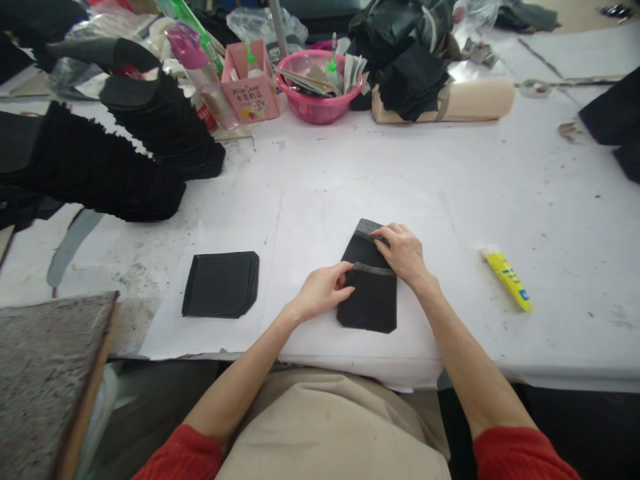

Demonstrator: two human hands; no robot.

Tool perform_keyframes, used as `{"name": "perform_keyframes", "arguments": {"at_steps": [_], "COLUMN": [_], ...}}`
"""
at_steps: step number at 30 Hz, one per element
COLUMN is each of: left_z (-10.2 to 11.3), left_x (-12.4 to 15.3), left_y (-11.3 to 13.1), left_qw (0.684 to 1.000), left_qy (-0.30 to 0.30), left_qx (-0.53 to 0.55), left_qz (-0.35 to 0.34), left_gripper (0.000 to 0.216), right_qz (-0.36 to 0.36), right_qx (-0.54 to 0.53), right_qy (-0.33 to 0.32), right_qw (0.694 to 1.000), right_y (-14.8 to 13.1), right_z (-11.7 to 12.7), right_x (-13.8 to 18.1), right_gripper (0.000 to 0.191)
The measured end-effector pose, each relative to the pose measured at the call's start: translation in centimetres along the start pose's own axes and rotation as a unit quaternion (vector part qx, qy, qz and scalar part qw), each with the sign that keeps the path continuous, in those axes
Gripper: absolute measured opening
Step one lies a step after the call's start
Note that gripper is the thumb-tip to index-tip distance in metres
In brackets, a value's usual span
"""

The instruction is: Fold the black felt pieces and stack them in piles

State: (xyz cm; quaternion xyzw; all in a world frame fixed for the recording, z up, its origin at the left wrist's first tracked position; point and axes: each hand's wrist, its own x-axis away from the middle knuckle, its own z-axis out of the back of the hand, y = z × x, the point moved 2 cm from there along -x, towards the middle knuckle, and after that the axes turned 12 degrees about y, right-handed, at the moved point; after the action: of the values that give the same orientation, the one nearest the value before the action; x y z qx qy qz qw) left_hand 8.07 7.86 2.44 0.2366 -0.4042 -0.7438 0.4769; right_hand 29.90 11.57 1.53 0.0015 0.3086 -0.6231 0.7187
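Observation:
Two flat black fabric pieces overlap on the white table in front of me, each with a grey strip along its upper edge. My left hand (327,288) grips the left edge of the front black piece (367,303), index finger at the grey strip's corner and thumb lower down. On the rear black piece (361,251), my right hand (403,253) pinches the grey edge at its upper right. The fingertips partly cover that edge. A neat stack of black pieces (220,285) with cut corners lies to the left of my left hand.
A yellow glue tube (507,279) lies at right. Tall stacks of black pieces (100,163) lean at far left. Along the back stand a pink box (250,90), a pink basin (320,107) and a beige roll (480,101). A rough board (50,373) juts in at lower left.

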Motion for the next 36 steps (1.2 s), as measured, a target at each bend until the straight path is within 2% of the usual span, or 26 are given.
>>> {"name": "perform_keyframes", "arguments": {"at_steps": [3, 7, 9, 12, 18, 22, 24, 27, 32, 34, 36], "left_z": [0.7, 1.3, 1.5, 1.7, 1.8, 1.9, 2.0, 2.2, 2.2, 2.1, 2.1], "left_x": [2.3, 4.7, 5.4, 6.2, 7.7, 8.5, 8.7, 9.0, 9.0, 9.1, 9.1], "left_y": [-0.3, -0.7, -0.8, -0.9, -1.8, -2.3, -2.3, -2.2, -2.1, -2.1, -2.2], "left_qw": [0.999, 0.997, 0.996, 0.995, 0.992, 0.99, 0.988, 0.983, 0.98, 0.98, 0.98], "left_qy": [-0.001, -0.002, -0.002, -0.001, 0.039, 0.075, 0.094, 0.102, 0.096, 0.096, 0.099], "left_qx": [-0.009, -0.024, -0.029, -0.053, -0.106, -0.116, -0.125, -0.147, -0.162, -0.161, -0.159], "left_qz": [0.038, 0.069, 0.079, 0.087, 0.063, 0.031, -0.003, -0.045, -0.058, -0.064, -0.071], "left_gripper": [0.044, 0.048, 0.049, 0.053, 0.065, 0.074, 0.076, 0.073, 0.062, 0.057, 0.052], "right_qz": [-0.035, -0.06, -0.05, -0.036, -0.044, -0.004, -0.007, -0.016, 0.02, 0.004, -0.024], "right_qx": [-0.077, -0.012, 0.012, -0.011, -0.109, -0.071, -0.043, -0.005, 0.057, 0.072, 0.041], "right_qy": [0.001, 0.021, -0.002, -0.022, -0.027, -0.041, -0.046, 0.004, 0.067, 0.086, 0.101], "right_qw": [0.996, 0.998, 0.999, 0.999, 0.993, 0.997, 0.998, 1.0, 0.996, 0.994, 0.994], "right_y": [1.1, 2.0, 1.7, 1.3, 1.0, 0.3, 0.0, -0.4, -1.0, -1.0, -0.8], "right_z": [0.2, 0.8, 0.8, 0.8, 1.5, 1.7, 1.6, 1.4, 0.7, 0.6, 0.8], "right_x": [0.0, -0.3, -0.3, -0.1, 0.1, 0.1, 0.2, 0.5, 1.0, 1.1, 1.2], "right_gripper": [0.016, 0.009, 0.01, 0.014, 0.033, 0.041, 0.044, 0.044, 0.02, 0.021, 0.023]}}
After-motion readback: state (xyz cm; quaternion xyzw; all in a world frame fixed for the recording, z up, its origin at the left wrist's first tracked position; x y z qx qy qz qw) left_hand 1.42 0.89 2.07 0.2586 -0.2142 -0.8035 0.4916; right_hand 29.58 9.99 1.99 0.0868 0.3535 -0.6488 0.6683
